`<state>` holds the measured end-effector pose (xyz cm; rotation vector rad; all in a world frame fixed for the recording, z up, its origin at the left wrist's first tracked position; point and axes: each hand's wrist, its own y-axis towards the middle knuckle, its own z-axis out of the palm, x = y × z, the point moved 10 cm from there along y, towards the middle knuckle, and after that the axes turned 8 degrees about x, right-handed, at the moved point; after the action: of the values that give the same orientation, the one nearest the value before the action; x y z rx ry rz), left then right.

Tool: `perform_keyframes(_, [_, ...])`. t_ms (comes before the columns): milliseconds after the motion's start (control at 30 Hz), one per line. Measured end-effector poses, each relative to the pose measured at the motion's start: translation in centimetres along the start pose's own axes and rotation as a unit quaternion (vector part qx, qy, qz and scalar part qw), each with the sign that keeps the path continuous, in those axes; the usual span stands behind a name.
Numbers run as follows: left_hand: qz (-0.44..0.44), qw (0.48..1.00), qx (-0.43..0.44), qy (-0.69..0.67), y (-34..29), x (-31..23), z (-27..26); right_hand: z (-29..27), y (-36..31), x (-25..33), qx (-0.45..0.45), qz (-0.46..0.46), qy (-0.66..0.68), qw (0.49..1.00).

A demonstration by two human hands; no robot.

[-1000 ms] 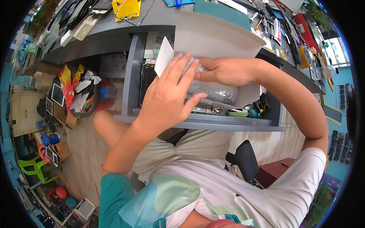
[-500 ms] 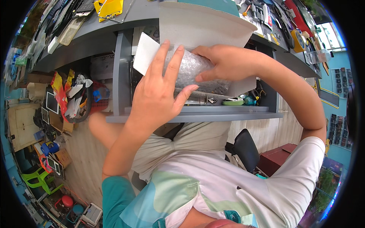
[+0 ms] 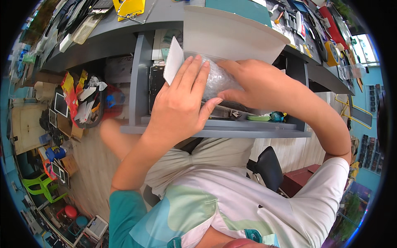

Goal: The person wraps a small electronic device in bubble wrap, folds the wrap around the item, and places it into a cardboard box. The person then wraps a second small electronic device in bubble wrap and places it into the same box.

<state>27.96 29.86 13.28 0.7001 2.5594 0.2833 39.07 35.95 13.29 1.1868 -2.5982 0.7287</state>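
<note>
A bundle in clear bubble wrap [image 3: 219,80] lies in a white-lined cardboard box [image 3: 231,35] whose lid stands raised at the back. My left hand [image 3: 178,99] is open, its straight fingers resting along the left end of the bundle beside the box's white side flap [image 3: 174,61]. From the right, my right hand [image 3: 256,84] curves over the bundle, thumb on the near side and fingers on the far side. Both thumbs come close together near the front of the wrap. What the wrap encloses cannot be made out.
Beneath the box, a grey drawer [image 3: 219,133] is pulled out over my lap, with a green item [image 3: 259,118] inside. Tools [image 3: 289,20] and yellow tape [image 3: 331,48] lie on the desk at right. A bin of rubbish [image 3: 89,103] stands left; a black chair [image 3: 266,167] is at right.
The side flap has swung more upright. My left fingers have drawn closer together, and my right hand has slid slightly along the bundle. The whole view has shifted a little.
</note>
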Motion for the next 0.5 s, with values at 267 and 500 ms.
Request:
perform_keyframes(267, [0.014,0.998,-0.046,-0.045,-0.9,-0.4,-1.6,0.5,-0.5,0.9,-0.004,0.012,0.046,0.999])
perform_keyframes(500, [-0.009,0.987,-0.159,-0.020,-3.5,2.0,-4.3,-2.3,-1.7,0.6,-0.044,0.012,0.065,0.997])
